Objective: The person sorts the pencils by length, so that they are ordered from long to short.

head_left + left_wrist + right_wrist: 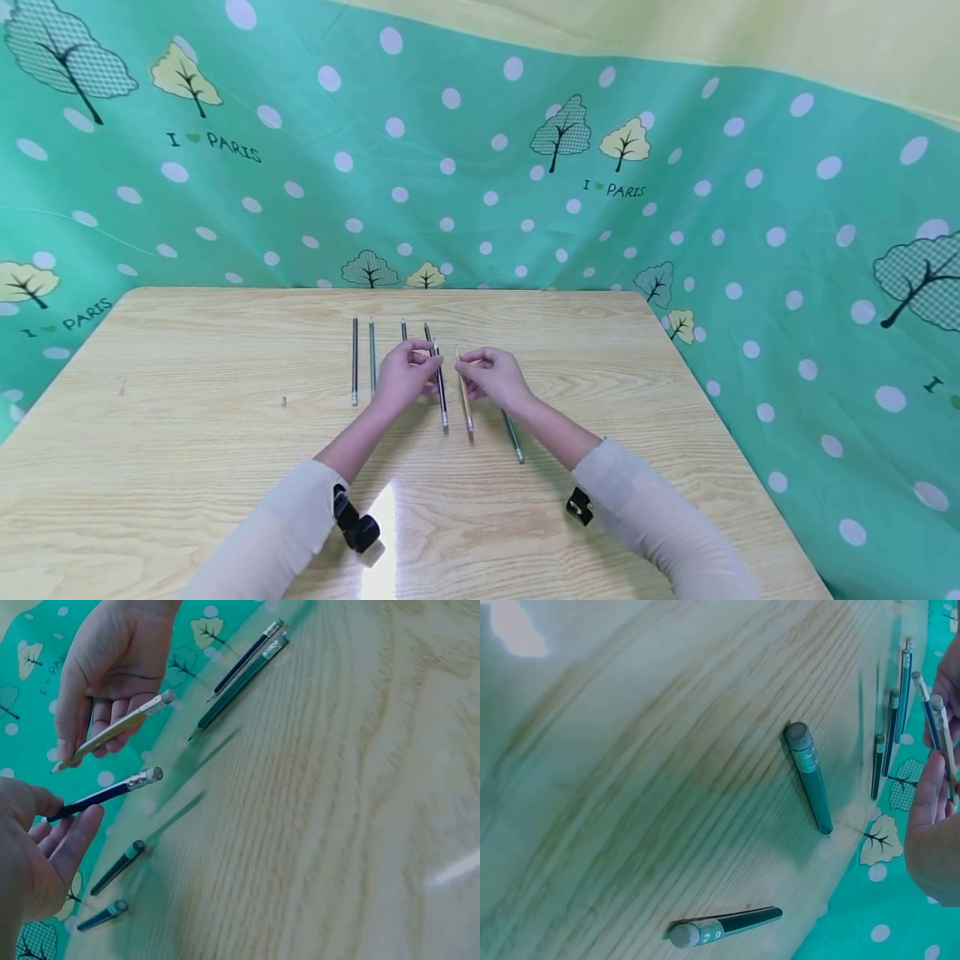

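My left hand (403,375) pinches a dark pencil (442,398) between thumb and fingers, its eraser end toward me. In my right hand (497,377) is a yellow pencil (467,406), gripped near its tip and held beside the dark one with a small gap between. The left wrist view shows both the dark pencil (112,793) and the yellow pencil (120,729) raised above the table, metal ferrules and erasers outward. A green pencil (513,436) lies under the right wrist, partly hidden by it. Beyond the left fingers, two dark pencils (427,332) (404,330) are partly covered.
To the left of the left hand lie a black pencil (355,362) and a green pencil (372,354), roughly parallel. A tiny scrap (283,402) sits farther left on the wooden table (187,467). A green dotted curtain (450,167) hangs behind the table and along its right side.
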The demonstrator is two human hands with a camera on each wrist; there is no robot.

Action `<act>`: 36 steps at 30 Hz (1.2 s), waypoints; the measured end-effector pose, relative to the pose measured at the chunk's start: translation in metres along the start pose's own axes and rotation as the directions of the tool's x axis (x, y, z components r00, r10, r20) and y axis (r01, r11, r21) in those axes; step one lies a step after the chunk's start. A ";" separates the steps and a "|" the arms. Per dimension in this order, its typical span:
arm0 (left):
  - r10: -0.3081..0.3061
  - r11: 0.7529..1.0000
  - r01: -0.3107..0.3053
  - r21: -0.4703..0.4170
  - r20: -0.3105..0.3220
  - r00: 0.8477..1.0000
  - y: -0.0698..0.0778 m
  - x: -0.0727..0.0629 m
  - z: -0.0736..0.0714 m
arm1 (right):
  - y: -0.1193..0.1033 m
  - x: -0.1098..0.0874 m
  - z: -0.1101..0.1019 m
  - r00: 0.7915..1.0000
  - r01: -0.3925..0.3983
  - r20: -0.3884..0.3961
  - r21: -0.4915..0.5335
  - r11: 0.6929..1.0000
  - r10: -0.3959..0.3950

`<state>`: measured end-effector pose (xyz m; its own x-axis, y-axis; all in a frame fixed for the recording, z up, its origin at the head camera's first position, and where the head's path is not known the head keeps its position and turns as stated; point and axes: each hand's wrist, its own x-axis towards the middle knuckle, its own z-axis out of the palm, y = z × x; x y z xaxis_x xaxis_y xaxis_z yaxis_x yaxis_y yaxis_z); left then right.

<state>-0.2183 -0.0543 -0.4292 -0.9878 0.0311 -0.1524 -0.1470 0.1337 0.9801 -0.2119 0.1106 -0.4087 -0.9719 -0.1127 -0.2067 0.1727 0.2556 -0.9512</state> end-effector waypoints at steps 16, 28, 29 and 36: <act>0.010 0.999 -0.009 0.038 -0.034 0.999 0.002 0.028 0.022 | 0.004 0.003 -0.007 1.000 0.009 -0.024 0.035 0.999 -0.008; -0.013 0.999 0.016 0.033 -0.072 0.997 0.007 0.047 0.029 | 0.004 0.007 -0.011 0.999 0.014 -0.046 0.038 0.999 -0.013; -0.018 0.999 0.020 0.030 -0.074 0.997 0.008 0.049 0.029 | 0.004 0.008 -0.012 0.999 0.013 -0.049 0.038 0.999 -0.011; -0.013 0.999 0.016 0.031 -0.108 0.994 0.007 0.058 0.029 | 0.005 0.008 -0.014 0.998 0.025 -0.060 0.037 0.999 -0.023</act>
<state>-0.2754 -0.0224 -0.4351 -0.9856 -0.0775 -0.1501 -0.1612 0.1652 0.9730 -0.2215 0.1246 -0.4115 -0.9834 -0.0607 -0.1707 0.1539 0.2173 -0.9639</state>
